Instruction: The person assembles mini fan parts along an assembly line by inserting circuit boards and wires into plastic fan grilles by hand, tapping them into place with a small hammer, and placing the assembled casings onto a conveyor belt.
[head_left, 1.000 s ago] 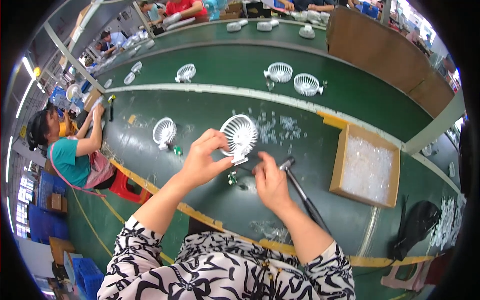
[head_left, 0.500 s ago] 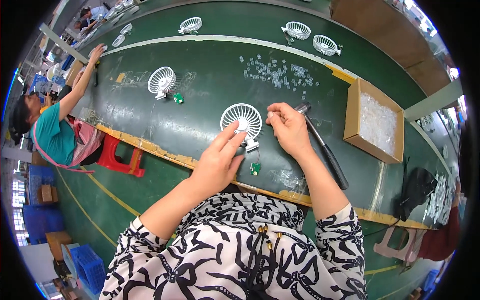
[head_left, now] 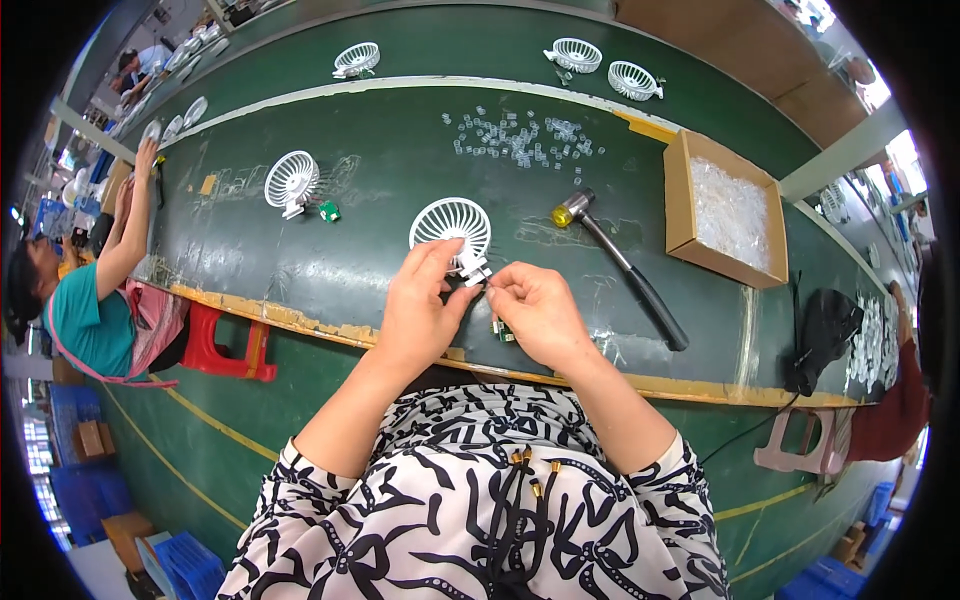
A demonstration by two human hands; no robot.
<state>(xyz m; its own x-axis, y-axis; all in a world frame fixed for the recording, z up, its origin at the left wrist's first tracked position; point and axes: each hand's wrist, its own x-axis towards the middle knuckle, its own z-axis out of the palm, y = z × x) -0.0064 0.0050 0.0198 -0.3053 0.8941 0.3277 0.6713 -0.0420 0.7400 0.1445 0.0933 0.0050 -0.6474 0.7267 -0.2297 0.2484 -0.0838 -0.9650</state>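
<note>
Evidently, in the head view, the work in hand is at the neck of a white fan housing [head_left: 452,222], which lies on the green surface [head_left: 235,235] just before the person. The left hand [head_left: 415,312] steadies it, its fingers curled around the lower rim and neck, with the thumb below. The right hand [head_left: 543,312] has its thumb and forefinger pressed together at the neck's end; whether they pinch a lead or a small part cannot be told. A green circuit board [head_left: 502,330], partly hidden, sits just beneath those fingers. This looks like a fine fitting or wire-handling step, not yet finished. The next move seems to call for a firm left hold, a precise right pinch, and care not to tug the board. To the right, a hammer [head_left: 638,282] lies within easy reach; beyond the housing are scattered clear pieces [head_left: 523,143], apart from both hands.
</note>
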